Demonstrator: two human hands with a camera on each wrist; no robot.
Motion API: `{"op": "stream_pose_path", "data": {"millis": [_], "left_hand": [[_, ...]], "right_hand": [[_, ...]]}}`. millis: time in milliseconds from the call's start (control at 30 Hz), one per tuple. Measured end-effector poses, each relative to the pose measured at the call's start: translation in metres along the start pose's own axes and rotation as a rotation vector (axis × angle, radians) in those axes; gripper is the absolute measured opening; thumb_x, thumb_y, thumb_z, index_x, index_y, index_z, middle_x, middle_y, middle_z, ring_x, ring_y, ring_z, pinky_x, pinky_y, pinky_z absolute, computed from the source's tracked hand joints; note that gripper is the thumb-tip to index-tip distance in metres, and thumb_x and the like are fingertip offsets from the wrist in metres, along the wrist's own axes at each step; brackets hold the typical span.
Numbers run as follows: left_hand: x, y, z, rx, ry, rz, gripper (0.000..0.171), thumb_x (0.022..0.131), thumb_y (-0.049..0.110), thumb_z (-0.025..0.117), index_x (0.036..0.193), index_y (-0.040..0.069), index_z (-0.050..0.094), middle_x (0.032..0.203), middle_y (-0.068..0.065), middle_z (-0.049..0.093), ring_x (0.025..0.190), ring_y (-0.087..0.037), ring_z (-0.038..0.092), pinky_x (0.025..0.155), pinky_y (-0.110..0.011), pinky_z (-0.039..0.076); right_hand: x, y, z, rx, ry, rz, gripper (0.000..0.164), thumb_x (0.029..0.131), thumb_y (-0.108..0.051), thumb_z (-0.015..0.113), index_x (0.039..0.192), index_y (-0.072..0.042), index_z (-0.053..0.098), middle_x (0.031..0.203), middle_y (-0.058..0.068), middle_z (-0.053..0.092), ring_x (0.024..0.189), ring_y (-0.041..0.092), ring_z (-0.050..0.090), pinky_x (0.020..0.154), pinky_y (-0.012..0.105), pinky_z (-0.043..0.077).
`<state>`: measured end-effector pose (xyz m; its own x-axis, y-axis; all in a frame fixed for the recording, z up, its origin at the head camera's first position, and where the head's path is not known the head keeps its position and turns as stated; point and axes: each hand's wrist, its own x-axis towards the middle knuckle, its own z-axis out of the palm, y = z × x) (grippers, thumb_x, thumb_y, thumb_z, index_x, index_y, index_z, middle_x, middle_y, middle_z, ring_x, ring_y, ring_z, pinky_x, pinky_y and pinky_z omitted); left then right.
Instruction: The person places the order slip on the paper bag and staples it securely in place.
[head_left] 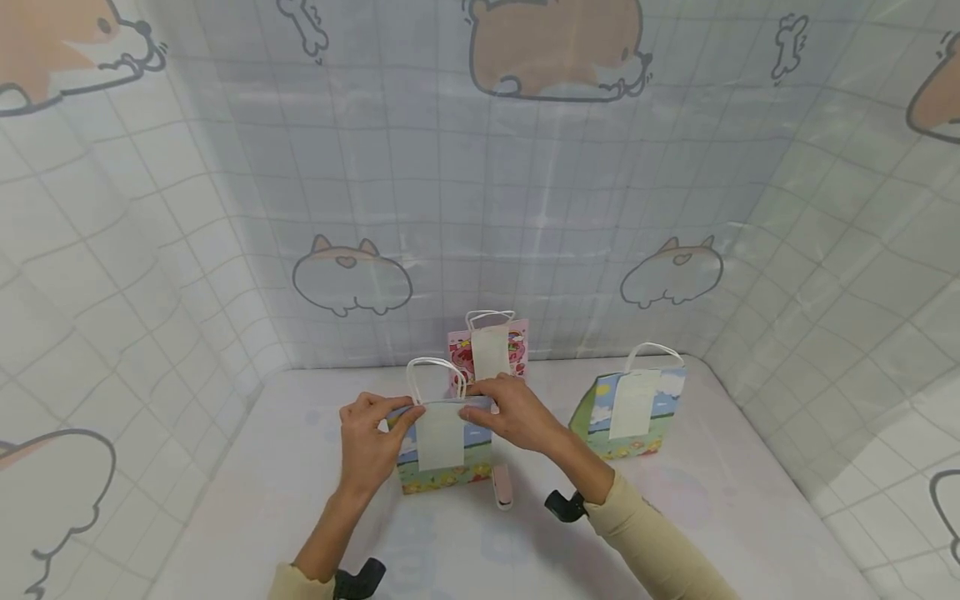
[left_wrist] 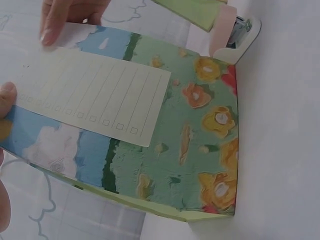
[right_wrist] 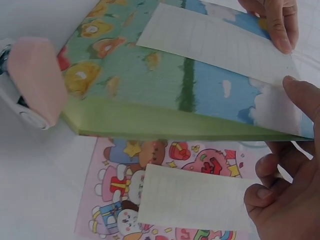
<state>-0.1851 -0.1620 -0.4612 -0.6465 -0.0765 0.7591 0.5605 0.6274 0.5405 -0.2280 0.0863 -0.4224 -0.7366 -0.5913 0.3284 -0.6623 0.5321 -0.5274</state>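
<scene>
A paper gift bag [head_left: 450, 481] with painted flowers, sky and white handles [head_left: 429, 361] stands upright in front of me. A lined paper slip [head_left: 440, 437], with small checkboxes visible in the left wrist view, lies against its front at the top edge. My left hand [head_left: 369, 437] pinches the bag's top at the slip's left side, thumb in front. At the slip's right side, my right hand [head_left: 517, 412] pinches the same edge, thumb in front and fingers behind. A pink and white stapler [head_left: 502, 486] sits by the bag's lower right corner.
Behind stands a pink cartoon gift bag [head_left: 518, 343] with a slip [head_left: 491, 352] on its front. To the right, a second flowered bag [head_left: 600, 442] also bears a slip [head_left: 634, 404]. Patterned curtains [head_left: 510, 208] surround the white table [head_left: 300, 500].
</scene>
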Motion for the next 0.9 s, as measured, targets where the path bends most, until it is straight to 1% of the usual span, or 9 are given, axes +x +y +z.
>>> {"op": "stream_pose_path", "data": {"millis": [67,200,300,400,433,533,667,767,900], "left_hand": [[0.000,-0.001,-0.001,0.002,0.003,0.012,0.021,0.073,0.013,0.090,0.090,0.009,0.080,0.076,0.001,0.071,0.077,-0.014,0.051,0.085,-0.047,0.027],[0.000,-0.001,-0.003,-0.008,0.010,0.025,0.021,0.072,0.012,0.091,0.090,0.009,0.080,0.075,0.002,0.070,0.077,-0.019,0.054,0.086,-0.048,0.028],[0.001,-0.002,-0.006,-0.014,0.008,0.024,0.022,0.071,0.012,0.091,0.090,0.009,0.080,0.076,0.002,0.072,0.078,-0.022,0.055,0.087,-0.048,0.028],[0.002,-0.003,-0.008,-0.016,-0.001,0.021,0.021,0.072,0.013,0.090,0.090,0.009,0.080,0.078,0.001,0.073,0.079,-0.019,0.054,0.087,-0.048,0.028],[0.002,-0.003,-0.009,-0.017,-0.006,0.017,0.021,0.073,0.014,0.090,0.090,0.009,0.080,0.079,0.001,0.074,0.080,-0.019,0.054,0.087,-0.048,0.028],[0.002,-0.004,-0.011,-0.018,-0.013,0.011,0.020,0.073,0.015,0.090,0.091,0.009,0.080,0.079,0.000,0.074,0.080,-0.020,0.055,0.087,-0.048,0.027],[0.001,-0.004,-0.012,-0.012,-0.015,-0.002,0.021,0.074,0.015,0.090,0.091,0.010,0.080,0.079,0.001,0.074,0.080,-0.025,0.055,0.088,-0.048,0.027],[0.001,-0.004,-0.012,-0.002,-0.015,-0.008,0.020,0.074,0.015,0.089,0.091,0.010,0.080,0.080,0.001,0.073,0.080,-0.019,0.054,0.088,-0.048,0.027],[0.001,-0.004,-0.013,0.001,-0.012,-0.017,0.021,0.074,0.014,0.089,0.091,0.010,0.080,0.080,0.000,0.073,0.081,-0.011,0.050,0.087,-0.047,0.027]], "right_hand": [[-0.003,0.002,0.000,0.016,-0.023,0.034,0.041,0.097,-0.044,0.065,0.128,-0.017,0.068,0.116,-0.009,0.069,0.088,0.010,0.054,0.073,0.030,0.046],[-0.008,0.009,0.001,0.046,-0.055,0.102,0.047,0.096,-0.049,0.065,0.134,-0.021,0.063,0.112,-0.009,0.066,0.086,0.016,0.052,0.070,0.030,0.044],[-0.012,0.016,0.002,0.049,-0.066,0.130,0.045,0.095,-0.050,0.066,0.130,-0.021,0.065,0.111,-0.007,0.067,0.083,0.017,0.052,0.067,0.029,0.043],[-0.016,0.026,0.005,0.068,-0.116,0.151,0.041,0.094,-0.048,0.067,0.123,-0.019,0.067,0.113,-0.005,0.069,0.081,0.014,0.055,0.066,0.029,0.045],[-0.017,0.030,0.007,0.080,-0.142,0.156,0.039,0.094,-0.048,0.068,0.121,-0.019,0.067,0.114,-0.004,0.070,0.083,0.012,0.057,0.068,0.029,0.047],[-0.022,0.041,0.013,0.103,-0.239,0.179,0.040,0.094,-0.043,0.070,0.123,-0.015,0.067,0.119,0.000,0.070,0.100,0.017,0.065,0.081,0.032,0.052],[-0.029,0.052,0.022,0.086,-0.363,0.187,0.043,0.093,-0.035,0.072,0.128,-0.010,0.067,0.127,0.003,0.068,0.122,0.023,0.060,0.099,0.039,0.049],[-0.034,0.057,0.026,0.063,-0.431,0.185,0.043,0.092,-0.033,0.074,0.128,-0.011,0.068,0.130,-0.001,0.066,0.126,0.020,0.057,0.104,0.042,0.046],[-0.037,0.061,0.031,0.066,-0.478,0.179,0.043,0.091,-0.033,0.075,0.128,-0.013,0.067,0.131,-0.004,0.065,0.128,0.018,0.055,0.106,0.042,0.043]]}}
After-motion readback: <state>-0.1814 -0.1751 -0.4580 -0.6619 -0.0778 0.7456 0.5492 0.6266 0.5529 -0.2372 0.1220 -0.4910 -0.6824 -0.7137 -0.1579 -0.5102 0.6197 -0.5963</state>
